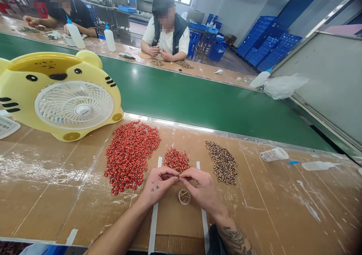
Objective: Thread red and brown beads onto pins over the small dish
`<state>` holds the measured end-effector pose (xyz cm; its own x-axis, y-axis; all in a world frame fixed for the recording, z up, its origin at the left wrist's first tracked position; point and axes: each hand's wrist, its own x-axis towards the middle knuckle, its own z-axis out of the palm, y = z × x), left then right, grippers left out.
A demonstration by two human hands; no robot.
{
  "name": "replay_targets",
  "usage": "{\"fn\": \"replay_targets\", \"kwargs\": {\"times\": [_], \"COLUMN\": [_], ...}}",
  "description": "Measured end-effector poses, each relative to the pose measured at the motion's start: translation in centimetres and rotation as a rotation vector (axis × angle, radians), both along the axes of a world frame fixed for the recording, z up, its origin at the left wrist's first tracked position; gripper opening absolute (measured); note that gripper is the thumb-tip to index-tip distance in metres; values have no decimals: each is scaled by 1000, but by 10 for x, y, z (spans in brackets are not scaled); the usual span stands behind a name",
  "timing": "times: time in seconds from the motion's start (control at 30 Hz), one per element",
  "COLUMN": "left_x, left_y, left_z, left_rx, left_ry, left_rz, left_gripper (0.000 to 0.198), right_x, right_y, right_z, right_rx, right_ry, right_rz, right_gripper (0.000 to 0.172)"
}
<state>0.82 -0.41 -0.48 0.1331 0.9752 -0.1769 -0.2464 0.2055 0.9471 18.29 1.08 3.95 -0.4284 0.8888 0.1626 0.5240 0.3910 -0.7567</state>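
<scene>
My left hand point(161, 183) and my right hand point(202, 187) meet fingertip to fingertip, pinching a tiny red piece point(178, 176) mostly hidden between them. Just below them stands a small clear cup point(184, 197) with a thin stick in it. A small heap of red pieces point(177, 159) lies right beyond my fingers. To the left spreads a much larger pile of red pieces point(131, 153) with pale bits among them. On the right is a pile of small dark-and-gold pieces point(222, 162).
A yellow animal-faced fan point(76, 104) stands at the left. Past the cardboard-covered table runs a green belt point(181, 96). At the right lie a white tub point(273, 154) and a squeeze bottle point(318, 166). Across the belt, one person point(166, 32) handles small pieces; another sits farther left.
</scene>
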Motion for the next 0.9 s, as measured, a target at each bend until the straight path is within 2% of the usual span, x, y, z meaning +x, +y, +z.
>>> {"fn": "replay_targets", "kwargs": {"times": [0.1, 0.2, 0.4, 0.67, 0.9], "left_x": [-1, -2, -2, 0, -2], "left_y": [-1, -1, -2, -6, -8], "left_z": [-2, -2, -3, -3, -9], "left_rx": [64, 84, 79, 94, 89], "left_ry": [63, 95, 64, 22, 114], "left_rz": [36, 51, 80, 81, 107], "left_gripper": [8, 8, 8, 3, 4], "right_x": [-1, 0, 2, 3, -2], "right_y": [0, 2, 4, 11, 15], "right_z": [-2, -4, -6, -5, -8], "right_rx": [-14, -111, -241, -576, -609], "right_ry": [20, 95, 142, 267, 247], "right_rz": [-7, -58, -62, -41, -2], "right_gripper": [11, 8, 13, 18, 16]}}
